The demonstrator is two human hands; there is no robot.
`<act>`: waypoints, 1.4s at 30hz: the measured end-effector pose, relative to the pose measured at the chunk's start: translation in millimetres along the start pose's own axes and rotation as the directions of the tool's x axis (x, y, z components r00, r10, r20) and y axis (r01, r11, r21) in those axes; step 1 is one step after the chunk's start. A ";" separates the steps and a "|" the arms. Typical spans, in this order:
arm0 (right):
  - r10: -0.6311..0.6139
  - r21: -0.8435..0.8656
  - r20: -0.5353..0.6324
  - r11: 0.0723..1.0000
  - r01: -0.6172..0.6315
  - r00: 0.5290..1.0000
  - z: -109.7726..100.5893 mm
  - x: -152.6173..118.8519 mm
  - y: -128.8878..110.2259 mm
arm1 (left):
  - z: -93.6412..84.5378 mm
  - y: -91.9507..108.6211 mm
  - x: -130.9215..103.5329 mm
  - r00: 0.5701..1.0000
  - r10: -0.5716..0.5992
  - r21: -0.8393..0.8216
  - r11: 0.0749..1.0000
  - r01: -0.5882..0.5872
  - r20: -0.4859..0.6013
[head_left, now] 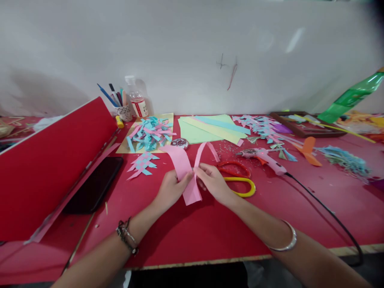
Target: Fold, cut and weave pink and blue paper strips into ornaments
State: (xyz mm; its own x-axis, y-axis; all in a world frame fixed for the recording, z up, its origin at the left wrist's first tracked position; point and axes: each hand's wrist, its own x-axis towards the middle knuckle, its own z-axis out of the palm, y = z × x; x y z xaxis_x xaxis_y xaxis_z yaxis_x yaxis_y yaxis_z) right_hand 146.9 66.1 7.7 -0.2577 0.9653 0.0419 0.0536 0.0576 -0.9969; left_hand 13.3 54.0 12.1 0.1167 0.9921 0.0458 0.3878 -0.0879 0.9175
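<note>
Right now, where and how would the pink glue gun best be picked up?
Probably by the handle, with the right hand, once free, coming from above and the right: the glue gun lies on its side, nozzle pointing left, away from that grip.

On my left, a black smartphone (97, 184) lies flat on the red desk (234, 236) beside a large red board (60, 168). Near the pale wall (180, 56) I see a white patterned cup (123, 113) full of pens, just beside a clear pump bottle (138, 100) with a red-and-white label. To my right are a dark brown tray (325, 133) and a green plastic bottle (351, 98).
</note>
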 end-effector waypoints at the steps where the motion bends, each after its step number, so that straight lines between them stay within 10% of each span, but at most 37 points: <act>1: -0.002 -0.008 0.017 1.000 0.002 1.000 0.4 -0.4 -1.1 | -0.1 -1.1 0.2 1.000 0.009 0.022 1.000 -0.008 -0.023; 11: 0.007 -0.019 0.047 1.000 -0.006 0.999 0.0 -2.2 -1.0 | -1.8 0.7 -0.2 0.994 -0.021 -0.018 1.000 0.020 -0.108; 17: -0.012 0.006 -0.002 1.000 0.012 1.000 -1.1 -1.9 -0.3 | -1.1 2.0 -0.4 0.991 0.033 -0.184 0.983 -0.009 0.128; 23: 0.027 -0.039 0.101 0.999 -0.023 0.995 -1.1 -1.8 -0.2 | -0.4 -4.9 1.2 0.998 0.053 0.027 0.998 -0.052 -0.017; 33: 0.009 -0.042 0.061 0.999 -0.006 0.998 -1.5 -2.3 -0.3 | -3.2 0.2 0.5 0.991 0.000 -0.074 0.997 -0.010 -0.133; 42: -0.016 0.023 -0.004 1.000 0.016 1.000 -1.3 0.3 0.7 | -0.7 0.7 0.5 0.996 0.040 -0.134 0.991 -0.029 0.085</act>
State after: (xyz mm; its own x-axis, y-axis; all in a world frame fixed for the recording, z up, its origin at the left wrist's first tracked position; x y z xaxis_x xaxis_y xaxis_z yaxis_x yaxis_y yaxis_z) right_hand 148.1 66.8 7.1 -0.2551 0.9652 0.0584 0.0271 0.0675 -0.9974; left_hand 13.0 54.4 13.0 0.2093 0.9766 0.0489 0.2586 -0.1035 0.9604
